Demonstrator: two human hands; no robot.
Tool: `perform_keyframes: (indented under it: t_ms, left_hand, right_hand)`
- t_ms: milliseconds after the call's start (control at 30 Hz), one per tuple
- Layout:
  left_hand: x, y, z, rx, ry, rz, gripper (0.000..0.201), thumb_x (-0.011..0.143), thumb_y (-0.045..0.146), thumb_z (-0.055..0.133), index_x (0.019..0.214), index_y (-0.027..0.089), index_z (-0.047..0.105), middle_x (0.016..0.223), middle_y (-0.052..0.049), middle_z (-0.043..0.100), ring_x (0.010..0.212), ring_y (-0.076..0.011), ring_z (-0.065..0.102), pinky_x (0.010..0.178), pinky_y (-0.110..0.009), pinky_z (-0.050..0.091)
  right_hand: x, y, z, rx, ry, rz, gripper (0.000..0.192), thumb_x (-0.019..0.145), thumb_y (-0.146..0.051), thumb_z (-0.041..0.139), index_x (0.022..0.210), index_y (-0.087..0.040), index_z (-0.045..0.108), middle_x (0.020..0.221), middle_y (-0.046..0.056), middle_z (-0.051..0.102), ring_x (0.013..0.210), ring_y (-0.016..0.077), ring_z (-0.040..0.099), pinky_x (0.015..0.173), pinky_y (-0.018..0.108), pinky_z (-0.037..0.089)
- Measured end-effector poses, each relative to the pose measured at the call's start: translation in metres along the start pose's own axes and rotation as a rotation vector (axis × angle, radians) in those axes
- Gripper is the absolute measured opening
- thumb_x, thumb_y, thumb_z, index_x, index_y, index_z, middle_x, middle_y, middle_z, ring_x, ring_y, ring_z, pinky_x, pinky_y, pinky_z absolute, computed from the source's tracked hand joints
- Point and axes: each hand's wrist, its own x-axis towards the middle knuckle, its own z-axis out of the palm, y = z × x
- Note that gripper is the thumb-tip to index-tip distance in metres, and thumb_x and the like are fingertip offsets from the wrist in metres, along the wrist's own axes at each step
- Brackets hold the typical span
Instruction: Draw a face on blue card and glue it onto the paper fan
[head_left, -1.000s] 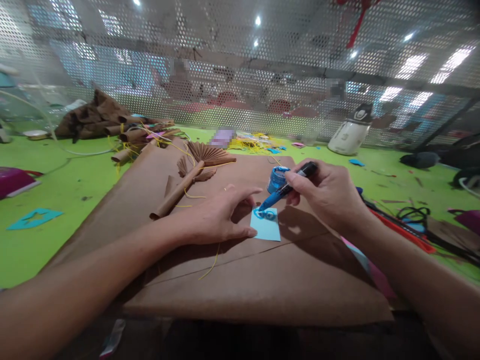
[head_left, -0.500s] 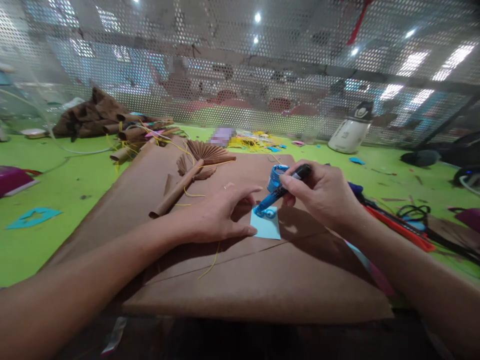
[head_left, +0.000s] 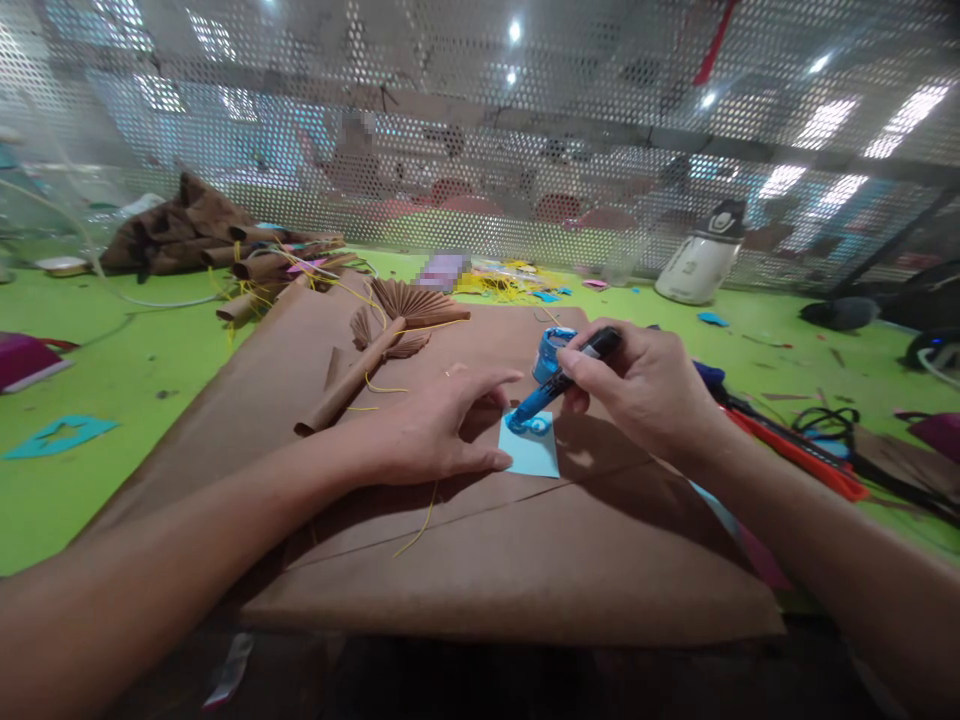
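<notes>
Hidden and cut off
Blue card (head_left: 534, 455) partly under left hand (head_left: 435, 430); paint pot (head_left: 551, 352) half behind pen (head_left: 562, 382); both forearms cropped by frame.

Green table (head_left: 150, 350) – brown paper sheet (head_left: 487, 540), paper rolls (head_left: 262, 265), white jug (head_left: 701, 265), teal cutout (head_left: 56, 437).

Left hand (head_left: 435, 430) flat; right hand (head_left: 645, 385) pinched.

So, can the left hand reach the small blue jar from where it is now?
Probably yes: the left hand lies close to the blue jar, with only bare brown paper between them.
</notes>
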Motion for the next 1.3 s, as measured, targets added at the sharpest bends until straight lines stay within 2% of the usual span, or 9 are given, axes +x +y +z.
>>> perform_keyframes:
  t_ms: [167, 400, 567, 900, 1167, 1300]
  left_hand:
    - [-0.0004, -0.0014, 0.0011, 0.014, 0.014, 0.0, 0.072, 0.074, 0.038, 0.07, 0.138, 0.024, 0.04, 0.125, -0.009, 0.055, 0.117, -0.0273, 0.049, 0.102, -0.045, 0.038]
    - [-0.0007, -0.0032, 0.0006, 0.039, 0.009, 0.015, 0.072, 0.076, 0.039, 0.069, 0.139, 0.028, 0.037, 0.125, -0.007, 0.054, 0.117, -0.0273, 0.048, 0.101, -0.046, 0.038]
    - [-0.0007, -0.0014, 0.0, 0.028, 0.012, 0.008, 0.069, 0.075, 0.038, 0.07, 0.136, 0.025, 0.041, 0.128, -0.007, 0.054, 0.118, -0.0269, 0.048, 0.102, -0.044, 0.038]
    - [-0.0017, -0.0027, 0.0003, 0.055, -0.004, 0.026, 0.072, 0.076, 0.04, 0.069, 0.139, 0.027, 0.036, 0.132, -0.008, 0.051, 0.12, -0.0265, 0.048, 0.101, -0.042, 0.039]
    - [-0.0018, -0.0013, 0.0, 0.073, 0.014, 0.015, 0.071, 0.076, 0.041, 0.069, 0.138, 0.027, 0.038, 0.135, -0.007, 0.05, 0.122, -0.0273, 0.046, 0.102, -0.042, 0.039]
    - [-0.0017, -0.0019, 0.0006, 0.05, 0.015, 0.007, 0.072, 0.075, 0.04, 0.07, 0.138, 0.025, 0.039, 0.13, -0.007, 0.053, 0.119, -0.027, 0.048, 0.1, -0.042, 0.04]
  right_hand:
    - [0.0, -0.0016, -0.002, 0.022, -0.008, 0.027, 0.015, 0.082, -0.027, 0.061, 0.07, -0.019, 0.057, 0.051, -0.003, 0.06, 0.046, 0.0125, 0.06, 0.049, 0.025, 0.046]
    - [0.0008, -0.0018, -0.0053, 0.1, 0.049, 0.027, 0.015, 0.082, -0.028, 0.062, 0.07, -0.021, 0.056, 0.049, -0.002, 0.059, 0.044, 0.0137, 0.059, 0.046, 0.026, 0.046]
    - [0.0009, 0.0006, -0.0033, 0.052, 0.036, 0.014, 0.016, 0.083, -0.032, 0.062, 0.072, -0.021, 0.058, 0.052, -0.002, 0.061, 0.047, 0.0142, 0.06, 0.05, 0.028, 0.047]
    - [0.0018, 0.0028, 0.0017, 0.017, 0.0, 0.005, 0.016, 0.083, -0.034, 0.062, 0.078, -0.019, 0.058, 0.054, -0.001, 0.063, 0.049, 0.0148, 0.063, 0.053, 0.027, 0.049]
    - [0.003, 0.0029, -0.0014, -0.034, 0.031, 0.017, 0.018, 0.083, -0.031, 0.061, 0.069, -0.022, 0.056, 0.051, -0.001, 0.063, 0.047, 0.0154, 0.062, 0.048, 0.027, 0.047]
    - [0.0023, 0.0027, -0.0021, -0.034, 0.054, 0.034, 0.019, 0.083, -0.031, 0.061, 0.067, -0.021, 0.057, 0.051, -0.001, 0.062, 0.047, 0.0147, 0.062, 0.049, 0.027, 0.047]
